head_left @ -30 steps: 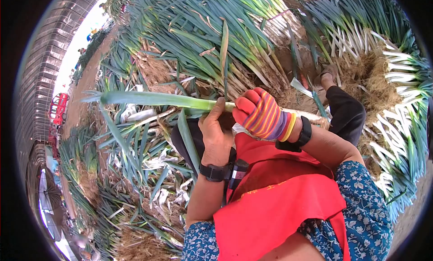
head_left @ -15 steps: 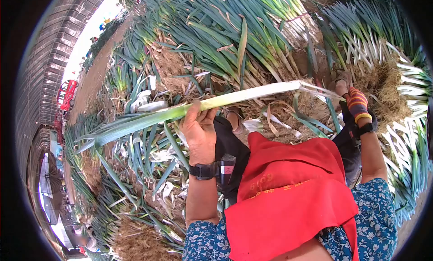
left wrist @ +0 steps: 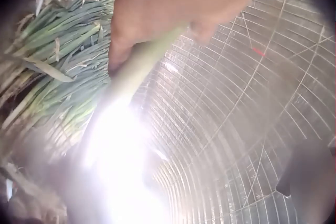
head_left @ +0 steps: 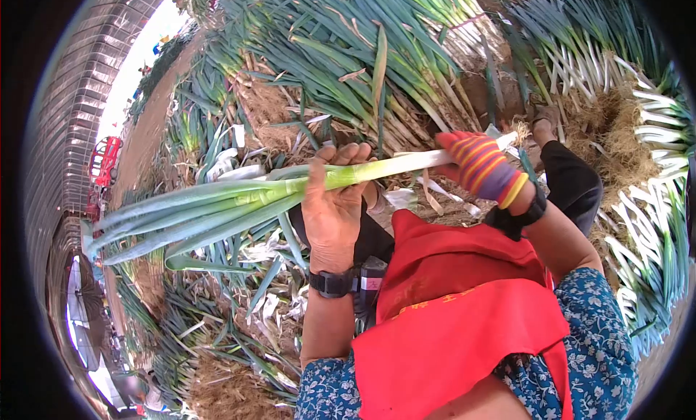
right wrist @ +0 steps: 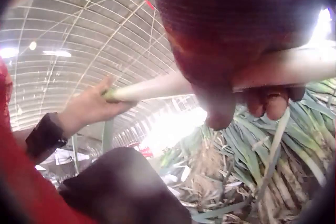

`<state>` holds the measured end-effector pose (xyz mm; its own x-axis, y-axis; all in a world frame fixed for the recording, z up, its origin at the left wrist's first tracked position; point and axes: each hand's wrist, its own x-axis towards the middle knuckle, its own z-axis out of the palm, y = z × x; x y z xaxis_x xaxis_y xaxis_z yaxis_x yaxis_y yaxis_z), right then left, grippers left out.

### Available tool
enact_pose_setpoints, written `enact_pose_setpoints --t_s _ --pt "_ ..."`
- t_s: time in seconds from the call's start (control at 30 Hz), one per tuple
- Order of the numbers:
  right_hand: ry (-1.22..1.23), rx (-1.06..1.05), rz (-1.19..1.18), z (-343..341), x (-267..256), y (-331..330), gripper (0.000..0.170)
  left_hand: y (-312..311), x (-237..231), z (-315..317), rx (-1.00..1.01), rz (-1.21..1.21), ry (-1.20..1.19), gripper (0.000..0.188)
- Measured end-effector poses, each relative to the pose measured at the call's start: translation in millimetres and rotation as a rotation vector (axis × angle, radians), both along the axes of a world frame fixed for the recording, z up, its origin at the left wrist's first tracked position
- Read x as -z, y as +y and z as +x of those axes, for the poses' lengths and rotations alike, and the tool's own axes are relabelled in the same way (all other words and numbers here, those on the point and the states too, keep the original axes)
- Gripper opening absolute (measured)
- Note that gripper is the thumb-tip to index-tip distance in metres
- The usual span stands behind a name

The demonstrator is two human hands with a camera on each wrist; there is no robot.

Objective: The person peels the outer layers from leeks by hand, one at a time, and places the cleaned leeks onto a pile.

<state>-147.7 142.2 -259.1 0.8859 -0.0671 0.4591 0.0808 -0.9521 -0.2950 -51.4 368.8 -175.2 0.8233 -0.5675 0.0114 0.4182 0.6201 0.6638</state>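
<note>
A long green onion lies across the front of the body, green leaves to the left, white root end to the right. My bare left hand holds its pale green neck between thumb and fingers. My right hand, in a striped knit glove, grips the white shaft near the roots. In the left wrist view the left hand is over the stalk, its lower part washed out by glare. The right wrist view shows the gloved fingers bent round the white shaft.
Large bundles of green onions lie on the ground ahead. White-stemmed onions form a row along the right. Loose leaves and peelings litter the ground at left. A red apron covers the lap, and a foot shows at right.
The right hand moved from mid-stalk far right, drawing a thin strip off the onion, then came back to the shaft near the roots. The left hand stays at the neck; the leaves are fanned wider.
</note>
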Motion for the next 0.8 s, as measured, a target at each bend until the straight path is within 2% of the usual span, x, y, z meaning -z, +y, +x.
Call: enact_pose_setpoints --t_s 0.03,0.07,0.1,0.13,0.2,0.23,0.33,0.4,0.47,0.53,0.6,0.67,0.7,0.73,0.77,0.8 --pt "0.01 -0.073 0.126 -4 1 -10 0.038 3 -3 3 -0.073 0.005 -0.032 0.027" --pt "0.195 -0.09 0.219 -9 -4 -9 0.031 5 -5 5 -0.145 0.008 -0.063 0.034" --pt "0.223 -0.122 0.283 -16 1 -4 0.029 -1 -10 4 -0.292 0.083 -0.082 0.037" --pt "0.25 -0.151 0.346 -24 6 3 0.028 -4 -10 7 -0.29 0.084 -0.08 0.037" --pt "0.355 -0.151 0.41 -35 0 28 0.03 -11 -6 13 -0.426 0.138 -0.029 0.029" --pt "0.326 -0.148 0.432 -37 2 38 0.03 -15 -6 16 -0.493 0.164 -0.003 0.027" --pt "0.279 -0.14 0.523 -30 -5 44 0.029 -27 -9 26 -0.483 0.175 0.017 0.018" --pt "0.237 -0.131 0.477 -25 -7 47 0.028 -39 -8 25 -0.545 0.291 0.0 0.017" --pt "0.196 -0.114 0.437 -20 -9 50 0.027 -51 -5 7 -0.535 0.252 -0.088 0.016" --pt "0.301 -0.065 0.464 -18 -10 52 0.028 -51 5 5 -0.508 0.248 -0.114 0.02" --pt "0.299 -0.072 0.498 -17 -18 54 0.029 -58 13 -6 -0.459 0.386 -0.132 0.024" --pt "0.251 -0.06 0.562 -13 -22 55 0.028 -69 27 -31 -0.381 0.329 -0.21 0.029" --pt "0.152 -0.05 0.465 -10 -15 50 0.028 -68 35 -34 -0.347 0.48 -0.396 0.031" --pt "0.147 -0.043 0.464 -9 -12 42 0.028 -66 45 -36 -0.307 0.626 -0.581 0.033" --pt "0.094 -0.051 0.446 -8 -11 32 0.027 -62 54 -40 -0.302 0.619 -0.584 0.033" --pt "0.041 -0.061 0.426 -8 -11 25 0.027 -59 60 -44 -0.092 0.616 -0.761 0.036"
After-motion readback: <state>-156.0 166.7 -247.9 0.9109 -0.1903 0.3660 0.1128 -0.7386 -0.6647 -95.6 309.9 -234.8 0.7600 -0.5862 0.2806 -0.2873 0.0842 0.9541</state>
